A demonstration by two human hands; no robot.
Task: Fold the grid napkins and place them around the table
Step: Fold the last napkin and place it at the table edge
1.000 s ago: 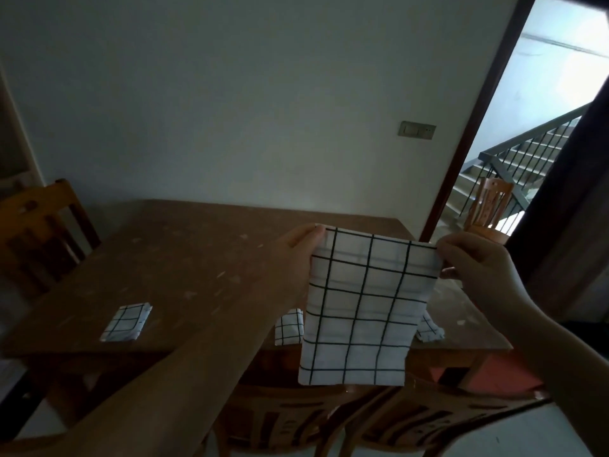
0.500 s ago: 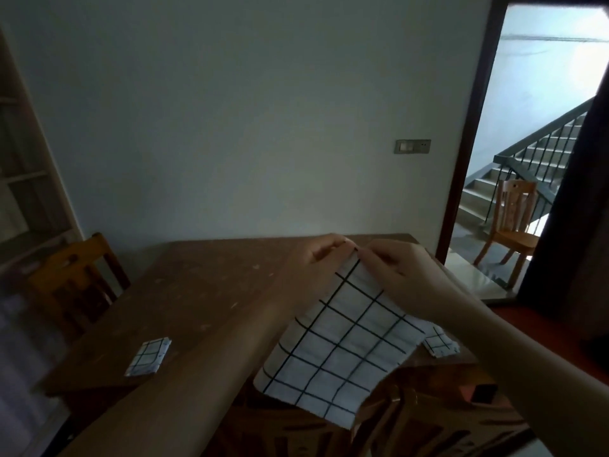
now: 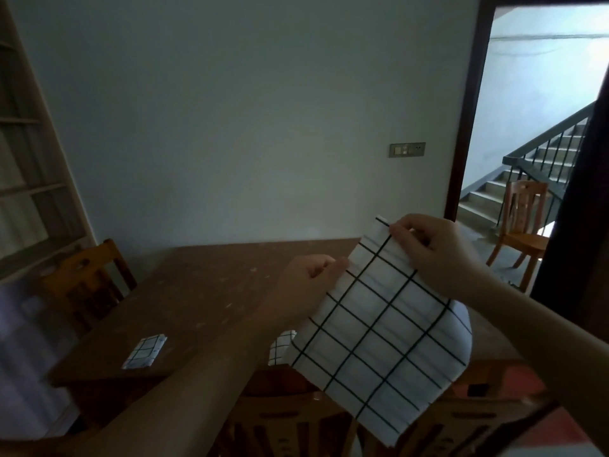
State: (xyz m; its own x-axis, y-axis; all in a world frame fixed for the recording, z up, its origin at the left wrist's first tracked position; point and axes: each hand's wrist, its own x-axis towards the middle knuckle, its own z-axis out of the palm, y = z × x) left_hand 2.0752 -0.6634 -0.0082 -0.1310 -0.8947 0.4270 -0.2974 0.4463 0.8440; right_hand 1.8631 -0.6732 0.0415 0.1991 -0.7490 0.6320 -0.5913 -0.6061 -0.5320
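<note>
Above the table's (image 3: 204, 291) near edge, a grid napkin (image 3: 379, 331) is held up, its top corners pinched by the left hand (image 3: 313, 278) and right hand (image 3: 431, 249), seemingly for another fold.

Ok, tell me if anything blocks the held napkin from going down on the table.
Nothing visible does. The held napkin, pinched by the left hand and right hand, hangs over the table's near edge. Two folded napkins lie there, with bare wood beyond them.

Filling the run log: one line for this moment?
hands: left, right pinch grid napkin midair | folded napkin on table
</note>
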